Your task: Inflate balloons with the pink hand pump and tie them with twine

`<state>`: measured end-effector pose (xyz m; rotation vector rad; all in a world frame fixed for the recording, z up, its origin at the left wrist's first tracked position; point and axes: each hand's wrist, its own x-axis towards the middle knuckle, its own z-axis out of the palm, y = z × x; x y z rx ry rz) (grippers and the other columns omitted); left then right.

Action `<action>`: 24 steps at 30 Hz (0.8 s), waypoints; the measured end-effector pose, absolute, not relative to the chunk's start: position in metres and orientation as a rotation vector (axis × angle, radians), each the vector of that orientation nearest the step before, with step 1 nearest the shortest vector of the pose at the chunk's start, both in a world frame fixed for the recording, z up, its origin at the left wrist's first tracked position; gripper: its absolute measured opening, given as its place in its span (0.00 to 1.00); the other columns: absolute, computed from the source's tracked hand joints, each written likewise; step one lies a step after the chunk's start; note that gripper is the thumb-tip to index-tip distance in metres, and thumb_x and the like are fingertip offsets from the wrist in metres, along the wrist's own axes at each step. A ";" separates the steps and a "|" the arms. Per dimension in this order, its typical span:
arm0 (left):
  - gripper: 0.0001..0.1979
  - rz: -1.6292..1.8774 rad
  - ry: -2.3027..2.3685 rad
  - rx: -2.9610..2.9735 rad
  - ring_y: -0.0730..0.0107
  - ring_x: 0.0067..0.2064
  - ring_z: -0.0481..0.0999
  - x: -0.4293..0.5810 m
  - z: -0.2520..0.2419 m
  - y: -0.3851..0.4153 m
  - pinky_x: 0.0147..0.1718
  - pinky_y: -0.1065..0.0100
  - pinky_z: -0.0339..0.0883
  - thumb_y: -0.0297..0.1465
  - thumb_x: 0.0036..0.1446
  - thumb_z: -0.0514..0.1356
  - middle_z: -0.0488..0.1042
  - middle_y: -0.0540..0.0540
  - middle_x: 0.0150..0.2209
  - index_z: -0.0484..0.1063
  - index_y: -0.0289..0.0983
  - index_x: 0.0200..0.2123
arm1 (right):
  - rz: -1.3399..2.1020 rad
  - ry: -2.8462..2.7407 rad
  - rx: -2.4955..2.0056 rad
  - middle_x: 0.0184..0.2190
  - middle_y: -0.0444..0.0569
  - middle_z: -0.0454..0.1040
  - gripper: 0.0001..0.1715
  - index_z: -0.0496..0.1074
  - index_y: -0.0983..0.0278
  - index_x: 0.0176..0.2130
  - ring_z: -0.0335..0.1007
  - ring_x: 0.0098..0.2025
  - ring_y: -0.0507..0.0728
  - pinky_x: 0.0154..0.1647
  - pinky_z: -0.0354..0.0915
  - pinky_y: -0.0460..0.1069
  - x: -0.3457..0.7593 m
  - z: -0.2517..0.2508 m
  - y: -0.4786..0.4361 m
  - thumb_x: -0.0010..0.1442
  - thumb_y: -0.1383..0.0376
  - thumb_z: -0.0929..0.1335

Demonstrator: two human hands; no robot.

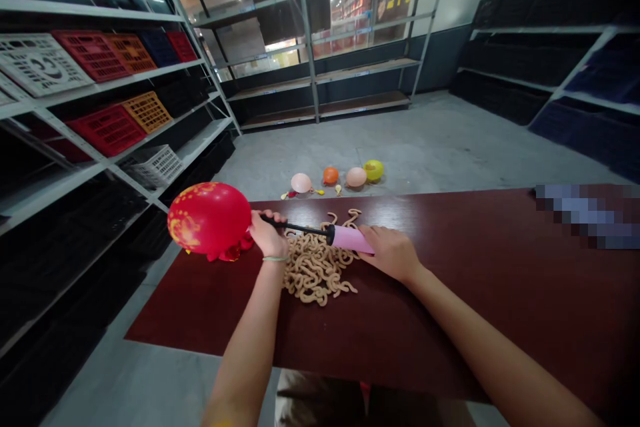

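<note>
A pink hand pump [350, 239] with a black rod lies sideways above the brown table [440, 320]. My right hand [393, 252] is closed round the pink barrel. At the rod's left end, my left hand [270, 233] is closed on the black end of the pump. Touching that hand's left side is an inflated red balloon [209, 219] with yellow print; whether the fingers also pinch its neck is hidden. Smaller red balloons [231, 252] bunch beneath it. Between my arms lies a pile of beige, worm-like curled pieces [315, 270].
Small inflated balloons in pale pink [301, 183], orange [331, 175] and yellow [373, 170] lie on the floor beyond the table. Shelves with crates [107, 130] stand left. A metal rack [313, 47] stands behind. A blurred object [585, 213] is at the table's right.
</note>
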<state>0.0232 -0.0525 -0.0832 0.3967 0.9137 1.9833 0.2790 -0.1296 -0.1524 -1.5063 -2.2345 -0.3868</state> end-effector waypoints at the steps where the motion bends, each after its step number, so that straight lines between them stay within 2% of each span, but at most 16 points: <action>1: 0.05 2.005 0.922 0.381 0.80 0.19 0.58 0.017 -0.082 -0.051 0.21 0.73 0.54 0.31 0.63 0.50 0.57 0.57 0.23 0.55 0.40 0.33 | -0.396 -2.236 -1.506 0.37 0.50 0.76 0.24 0.70 0.64 0.51 0.69 0.36 0.58 0.36 0.50 0.50 0.279 -0.152 -0.129 0.63 0.51 0.64; 5: 0.07 2.030 0.917 0.359 0.80 0.18 0.56 0.033 -0.088 -0.054 0.20 0.74 0.51 0.33 0.64 0.50 0.56 0.58 0.22 0.54 0.40 0.33 | -0.406 -2.221 -1.519 0.36 0.50 0.76 0.27 0.70 0.64 0.51 0.68 0.36 0.58 0.35 0.49 0.50 0.273 -0.153 -0.129 0.63 0.47 0.64; 10: 0.09 1.849 0.798 0.467 0.76 0.19 0.62 0.098 -0.109 -0.074 0.22 0.70 0.61 0.36 0.62 0.54 0.60 0.56 0.21 0.57 0.40 0.31 | -0.398 -2.136 -1.583 0.37 0.50 0.76 0.27 0.70 0.64 0.51 0.69 0.36 0.58 0.35 0.50 0.50 0.268 -0.152 -0.132 0.61 0.48 0.66; 14: 0.10 1.784 0.746 0.534 0.74 0.22 0.68 0.106 -0.114 -0.079 0.29 0.66 0.69 0.36 0.60 0.56 0.63 0.54 0.23 0.60 0.39 0.30 | -0.332 -2.137 -1.593 0.38 0.50 0.76 0.26 0.68 0.63 0.53 0.70 0.37 0.58 0.35 0.52 0.50 0.268 -0.149 -0.134 0.61 0.51 0.66; 18: 0.10 1.879 0.766 0.475 0.74 0.29 0.73 0.092 -0.110 -0.072 0.38 0.66 0.70 0.33 0.59 0.59 0.68 0.52 0.26 0.62 0.37 0.29 | -0.263 -2.163 -1.573 0.39 0.51 0.77 0.27 0.67 0.63 0.54 0.71 0.37 0.59 0.35 0.53 0.49 0.266 -0.148 -0.133 0.62 0.48 0.64; 24: 0.12 1.866 0.641 0.468 0.79 0.24 0.65 0.091 -0.104 -0.070 0.28 0.72 0.65 0.33 0.54 0.65 0.62 0.56 0.24 0.61 0.38 0.30 | -0.206 -2.151 -1.568 0.40 0.52 0.76 0.28 0.67 0.63 0.55 0.71 0.38 0.59 0.36 0.55 0.49 0.263 -0.148 -0.131 0.62 0.49 0.65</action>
